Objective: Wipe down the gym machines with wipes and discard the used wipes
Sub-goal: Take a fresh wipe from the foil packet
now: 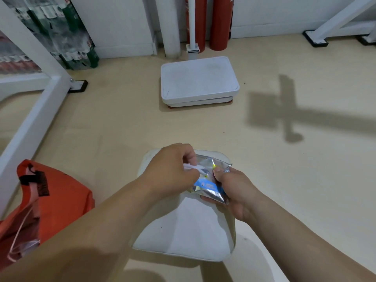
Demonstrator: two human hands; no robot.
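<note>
A silver and blue wipes packet (211, 180) is held over a white padded machine seat (183, 231). My right hand (234, 190) grips the packet from the right side, thumb on top. My left hand (171, 171) pinches a white wipe (193, 167) that sticks out of the packet's top. Part of the packet is hidden under both hands.
An orange bag (50, 200) lies on the floor at the lower left. A white scale platform (199, 80) stands ahead with a post behind it. White machine frame bars (30, 127) run along the left. Red cylinders (220, 23) and packs of bottles (67, 37) line the wall.
</note>
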